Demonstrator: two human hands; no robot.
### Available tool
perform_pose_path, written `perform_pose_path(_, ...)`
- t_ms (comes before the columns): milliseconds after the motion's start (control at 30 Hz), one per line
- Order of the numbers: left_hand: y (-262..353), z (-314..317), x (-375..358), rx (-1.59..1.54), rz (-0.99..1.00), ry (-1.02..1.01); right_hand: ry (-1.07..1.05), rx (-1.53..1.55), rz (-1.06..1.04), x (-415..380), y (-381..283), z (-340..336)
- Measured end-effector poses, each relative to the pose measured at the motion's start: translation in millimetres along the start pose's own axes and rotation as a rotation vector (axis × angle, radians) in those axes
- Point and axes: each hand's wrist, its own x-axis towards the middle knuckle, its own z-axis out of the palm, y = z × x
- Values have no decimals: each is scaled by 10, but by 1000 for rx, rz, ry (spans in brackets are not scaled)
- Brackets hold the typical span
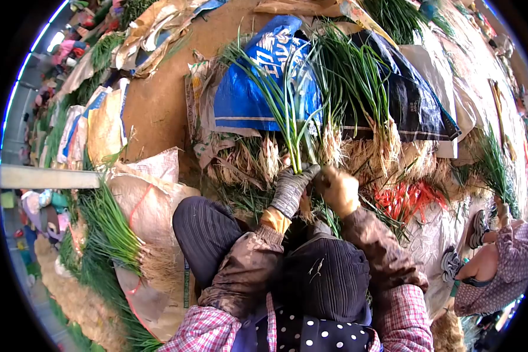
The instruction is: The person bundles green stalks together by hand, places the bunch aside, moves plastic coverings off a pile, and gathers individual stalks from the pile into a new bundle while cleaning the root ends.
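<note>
My left hand [292, 188], in a grey knitted glove, is closed round the lower stems of a few green onions [294, 129], whose leaves point away from me. Close beside it on the right, my right hand [338, 189], in a yellowish glove, is curled and blurred; whatever it may hold is hidden. Beyond my hands lie bundles of green onions [358, 76] with pale roots toward me, resting on a blue printed sack [234, 100] and a black sack [419, 114].
Red strips [408, 199] lie right of my hands. More onions [114, 226] rest on a pale sack [152, 205] at left. A co-worker [496, 270] sits at far right, a hand on another bundle [493, 164]. A pale bar [50, 177] juts in from the left.
</note>
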Motion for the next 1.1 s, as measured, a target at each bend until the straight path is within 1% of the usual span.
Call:
perform_pose_path(67, -96, -5, 48, -18, 75, 55, -83, 93, -49, -225, -132, -100)
perform_pose_path(100, -18, -13, 19, 48, -79, 93, -135, 230, -3, -220, -102, -137)
perform_pose_path(133, -10, -7, -9, 51, -60, 105, -219, 406, 128, -158, -25, -103)
perform_pose_path(200, 86, 47, -46, 157, -147, 175, -122, 521, 209, 37, -70, -199)
perform_pose_path(267, 139, 94, -82, 181, -134, 186, -190, 741, 236, 264, -2, -89)
perform_pose_path(300, 151, 113, -90, 192, -127, 189, -307, 945, 349, 374, 134, 110)
perform_pose_path(333, 113, 110, -79, 160, -100, 177, -425, 1147, 460, 484, 119, 165)
perform_pose_path(367, 32, 86, -55, 127, -74, 166, -524, 1337, 720, 517, 125, 164)
perform_pose_path(400, 13, 66, -53, 94, -50, 155, -476, 1438, 684, 518, 117, 187)
perform_pose_path(433, 7, 37, -28, 126, -159, 149, -428, 1535, 648, 519, 122, 217)
perform_pose_path(467, -14, 28, -12, 137, -138, 154, -381, 1630, 614, 510, 122, 245)
perform_pose_path(500, 9, 49, -25, 149, -116, 157, -297, 1623, 628, 506, 79, 242)
perform_pose_path(600, 38, 96, -76, 131, -18, 155, -193, 1131, 570, 427, 103, 241)
perform_pose_path(633, 20, 90, -64, 121, 17, 143, -262, 1171, 647, 416, 82, 196)
perform_pose_path(667, 16, 78, -52, 111, 53, 133, -270, 1299, 677, 401, 42, 155)
perform_pose_path(700, 37, 74, -56, 175, 78, 149, -281, 1428, 707, 392, -43, 89)
perform_pose_path(733, 36, 72, -44, 226, 58, 173, -291, 1557, 738, 384, -86, 62)
perform_pose_path(767, 28, 74, -25, 278, 37, 195, -260, 1472, 643, 382, -35, 153)
perform_pose_path(800, 13, 75, -5, 331, 18, 216, -255, 1392, 616, 393, -70, 114)
perform_pose_path(867, -30, 58, 12, 293, 85, 223, -242, 1234, 560, 422, -161, 18)
perform_pose_path(900, 6, 69, -18, 250, 123, 221, -195, 1207, 585, 410, -27, 198)
perform_pose_path(933, 42, 83, -45, 207, 162, 218, -131, 992, 538, 387, 51, 330)
perform_pose_path(1000, 89, 88, -109, 196, 124, 225, -5, 559, 438, 342, 151, 471)
perform_pose_path(1033, 101, 88, -141, 189, 104, 230, 14, 429, 423, 344, 82, 348)
perform_pose_path(1067, 117, 89, -163, 252, 119, 253, -150, 383, 577, 347, 28, 184)
perform_pose_path(1100, 152, 82, -160, 315, 140, 275, -333, 249, 447, 314, 135, 239)
